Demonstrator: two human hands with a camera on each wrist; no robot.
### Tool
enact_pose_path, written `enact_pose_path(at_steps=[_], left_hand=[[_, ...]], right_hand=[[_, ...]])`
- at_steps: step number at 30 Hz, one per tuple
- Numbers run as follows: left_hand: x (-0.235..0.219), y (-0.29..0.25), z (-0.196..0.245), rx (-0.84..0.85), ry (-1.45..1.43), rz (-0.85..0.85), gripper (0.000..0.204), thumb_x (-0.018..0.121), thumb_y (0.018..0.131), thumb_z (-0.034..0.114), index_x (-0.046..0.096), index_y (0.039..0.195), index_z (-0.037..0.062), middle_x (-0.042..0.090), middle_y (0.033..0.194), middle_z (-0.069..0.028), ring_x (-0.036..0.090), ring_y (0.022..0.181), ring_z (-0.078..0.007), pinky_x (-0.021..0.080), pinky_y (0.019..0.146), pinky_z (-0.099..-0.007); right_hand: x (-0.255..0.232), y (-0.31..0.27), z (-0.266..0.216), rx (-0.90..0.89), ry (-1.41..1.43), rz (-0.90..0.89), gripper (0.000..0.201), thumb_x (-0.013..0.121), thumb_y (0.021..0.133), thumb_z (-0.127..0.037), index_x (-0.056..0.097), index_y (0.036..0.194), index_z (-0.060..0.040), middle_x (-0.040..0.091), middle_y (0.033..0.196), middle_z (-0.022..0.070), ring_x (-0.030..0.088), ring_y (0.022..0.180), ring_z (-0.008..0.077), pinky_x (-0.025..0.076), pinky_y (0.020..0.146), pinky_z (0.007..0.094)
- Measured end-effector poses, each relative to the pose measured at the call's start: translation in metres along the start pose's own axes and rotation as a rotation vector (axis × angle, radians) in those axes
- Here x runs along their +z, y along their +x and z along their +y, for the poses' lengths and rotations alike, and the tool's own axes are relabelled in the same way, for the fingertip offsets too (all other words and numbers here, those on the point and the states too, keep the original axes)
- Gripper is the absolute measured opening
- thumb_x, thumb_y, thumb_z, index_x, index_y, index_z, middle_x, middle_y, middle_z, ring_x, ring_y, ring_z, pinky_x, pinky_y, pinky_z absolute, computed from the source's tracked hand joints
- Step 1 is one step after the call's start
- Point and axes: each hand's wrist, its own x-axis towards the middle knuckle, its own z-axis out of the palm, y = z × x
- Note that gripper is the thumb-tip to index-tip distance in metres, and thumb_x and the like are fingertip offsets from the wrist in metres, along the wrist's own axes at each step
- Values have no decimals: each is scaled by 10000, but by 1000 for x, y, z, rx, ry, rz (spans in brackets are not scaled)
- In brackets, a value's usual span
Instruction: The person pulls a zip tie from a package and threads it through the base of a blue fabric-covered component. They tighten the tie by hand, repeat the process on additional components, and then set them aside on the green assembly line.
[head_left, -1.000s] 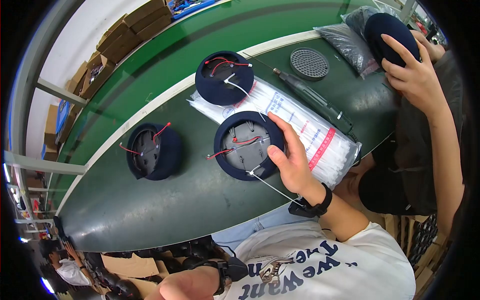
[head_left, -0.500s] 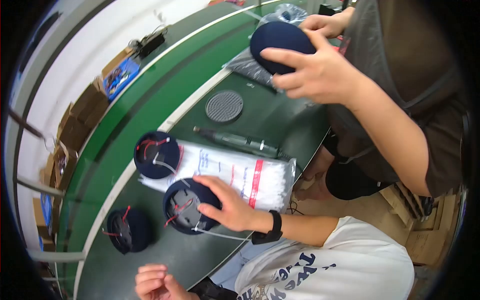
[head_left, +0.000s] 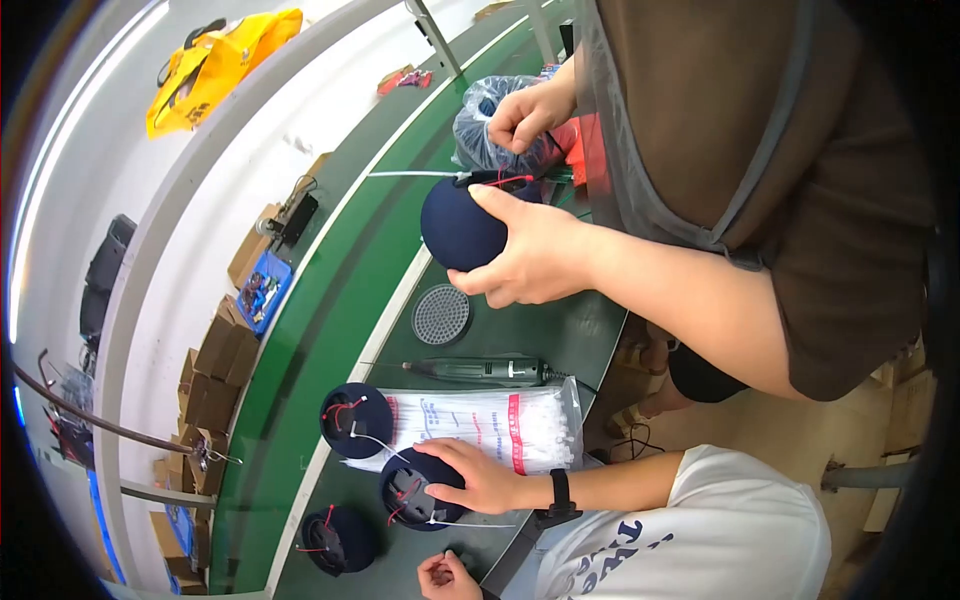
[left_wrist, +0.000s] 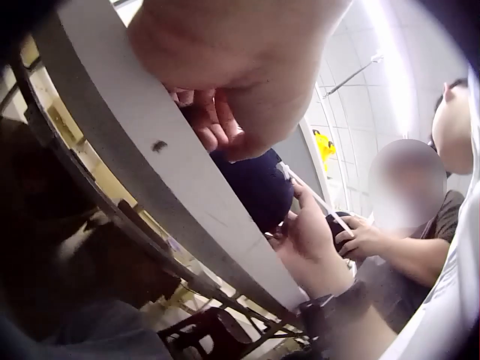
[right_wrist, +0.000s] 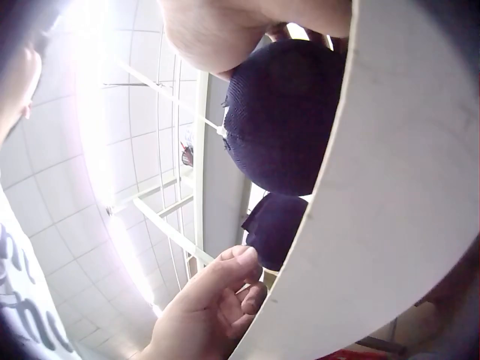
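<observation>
My right hand holds a dark blue round piece with its hollow grey side showing; the thumb lies over the rim. Red wires are inside, and a white cable tie trails from its edge. In the right wrist view my right hand grips the same blue piece. Low in the head view, my left hand hangs loosely curled, empty. The left wrist view shows my left hand above the white table edge. A second blue piece lies left of the held one.
Another blue piece rests against a bag of white cable ties. Beyond are a dark pen-like tool and a round perforated disc. At right, another person's hand holds a blue piece. A green belt runs behind.
The head view has swung right, shifting the table downward. My right hand keeps its grip on the piece. The other person's blue piece has turned, showing red wires and a cable tie.
</observation>
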Motion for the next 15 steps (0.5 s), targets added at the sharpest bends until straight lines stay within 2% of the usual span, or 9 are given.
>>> enact_pose_path(at_steps=[6, 9, 15], left_hand=[[10, 7, -5, -34, 30, 10, 144, 834, 927, 51, 713, 1004, 46, 663, 813, 15, 578, 700, -71, 475, 645, -227], [14, 6, -3, -98, -90, 28, 133, 825, 934, 49, 713, 1006, 48, 656, 811, 22, 568, 702, -67, 469, 646, -222], [19, 5, 4, -75, 5, 63, 88, 787, 970, 45, 707, 1008, 41, 663, 831, 18, 574, 728, -69, 479, 665, -230]], right_hand=[[1, -1, 3, 10, -17, -9, 682, 663, 1041, -408, 458, 1588, -58, 507, 1531, 224, 481, 1447, 404, 367, 1236, 476], [1, -1, 1, 7, -39, 14, 664, 696, 1038, -370, 475, 1581, -59, 533, 1513, 210, 512, 1418, 392, 393, 1213, 470], [3, -2, 3, -16, -15, 32, 661, 695, 1039, -372, 478, 1579, -57, 529, 1516, 211, 509, 1422, 392, 388, 1217, 471]])
